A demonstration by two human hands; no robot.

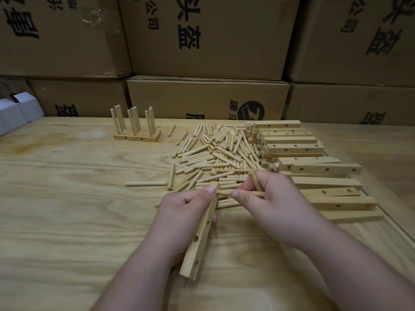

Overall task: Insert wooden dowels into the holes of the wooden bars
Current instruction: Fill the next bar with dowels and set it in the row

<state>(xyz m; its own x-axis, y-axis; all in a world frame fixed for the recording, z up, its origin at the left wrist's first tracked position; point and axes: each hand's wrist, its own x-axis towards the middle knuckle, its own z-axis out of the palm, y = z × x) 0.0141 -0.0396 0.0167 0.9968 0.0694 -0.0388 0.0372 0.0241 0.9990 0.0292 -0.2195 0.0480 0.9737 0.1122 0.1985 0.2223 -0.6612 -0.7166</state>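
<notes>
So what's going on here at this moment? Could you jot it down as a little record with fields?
left hand: left hand grips a wooden bar with empty holes showing along its side
right hand: right hand holds dowels, one lying toward the bar's far end
loose dowels: dowel pile on the table
spare bars: bar stack to the right
finished piece: bars with upright dowels at the back left
backdrop: cardboard boxes

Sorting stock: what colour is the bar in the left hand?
Pale natural wood, the bar in the left hand, head view.
</notes>
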